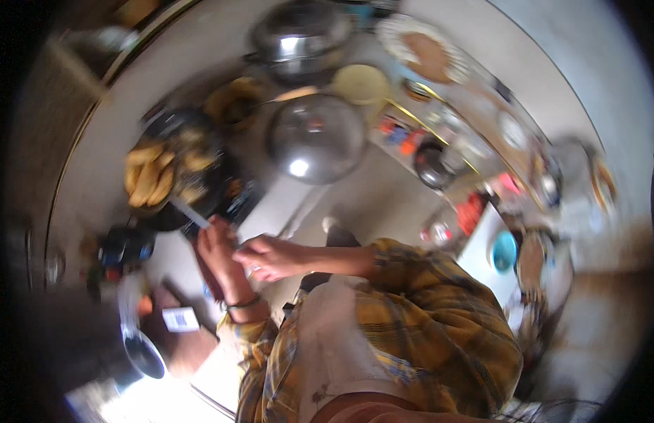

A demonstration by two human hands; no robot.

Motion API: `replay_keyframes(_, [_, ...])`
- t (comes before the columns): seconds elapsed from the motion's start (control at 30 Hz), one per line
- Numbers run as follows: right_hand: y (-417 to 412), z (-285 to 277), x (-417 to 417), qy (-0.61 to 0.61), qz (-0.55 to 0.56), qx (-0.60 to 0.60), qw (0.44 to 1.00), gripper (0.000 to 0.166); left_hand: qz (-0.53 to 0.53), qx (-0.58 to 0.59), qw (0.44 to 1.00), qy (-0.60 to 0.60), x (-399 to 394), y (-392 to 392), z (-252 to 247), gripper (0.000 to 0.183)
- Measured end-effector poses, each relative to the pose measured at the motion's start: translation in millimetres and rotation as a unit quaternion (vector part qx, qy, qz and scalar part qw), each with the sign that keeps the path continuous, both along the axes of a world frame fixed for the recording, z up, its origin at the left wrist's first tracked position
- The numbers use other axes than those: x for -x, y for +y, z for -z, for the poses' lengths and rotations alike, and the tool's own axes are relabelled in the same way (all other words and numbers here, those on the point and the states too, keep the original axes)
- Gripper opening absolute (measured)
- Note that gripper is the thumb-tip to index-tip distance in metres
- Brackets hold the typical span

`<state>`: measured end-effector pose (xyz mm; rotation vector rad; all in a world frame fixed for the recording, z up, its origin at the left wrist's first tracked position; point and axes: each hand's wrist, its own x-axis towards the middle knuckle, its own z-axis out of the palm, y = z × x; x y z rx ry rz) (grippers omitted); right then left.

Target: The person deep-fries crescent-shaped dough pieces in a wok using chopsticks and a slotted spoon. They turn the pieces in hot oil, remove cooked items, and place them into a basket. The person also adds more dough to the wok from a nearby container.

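My left hand [217,254] is at the lower right of a dark wok [213,137], closed around the handle of a metal utensil [189,212]. The utensil reaches to a pile of golden-brown fried pieces [150,177] at the wok's left side; its head is hidden under them. More browned pieces [197,160] lie in the wok. My right hand [271,258] is beside the left one, its fingers bent near the handle's end; blur hides whether it grips anything.
A round metal lid [316,138] lies right of the wok, below a lidded steel pot [303,39] and a pale yellow bowl [361,84]. A shelf with a dark pan [432,165] stands at right. A teal bowl [503,251] is on a white surface. A brown box [187,351] is at lower left.
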<state>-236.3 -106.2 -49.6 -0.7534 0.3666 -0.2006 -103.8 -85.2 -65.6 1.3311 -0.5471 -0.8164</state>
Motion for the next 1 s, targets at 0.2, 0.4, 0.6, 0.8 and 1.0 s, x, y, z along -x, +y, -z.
replay_keyframes(0.2, [27.4, 9.5, 17.4, -0.013, 0.038, 0.13, 0.991, 0.047, 0.011, -0.081, 0.984, -0.158, 21.9, 15.2, 0.2, 0.039])
replay_keyframes(0.4, [61.9, 22.1, 77.7, 0.028, 0.141, 0.41, 0.901, 0.044, 0.046, -0.041, 0.998, -0.026, 91.2, 34.0, -21.0, 0.04])
replay_keyframes(0.6, [105.7, 24.0, 166.7, 0.008, 0.226, 0.528, 0.818, 0.037, 0.159, -0.07, 0.981, -0.083, 161.8, 50.2, -13.0, 0.044])
replay_keyframes(0.8, [165.8, -13.6, 284.8, 0.052, 0.272, 0.277, 0.92, 0.032, 0.341, 0.245, 0.899, -0.126, 212.6, 67.7, 136.3, 0.041])
replay_keyframes(1.0, [215.5, 7.4, 369.9, 0.096, 0.399, 0.063, 0.91, 0.028, 0.453, 0.002, 0.88, -0.142, 383.0, 120.7, 37.3, 0.029])
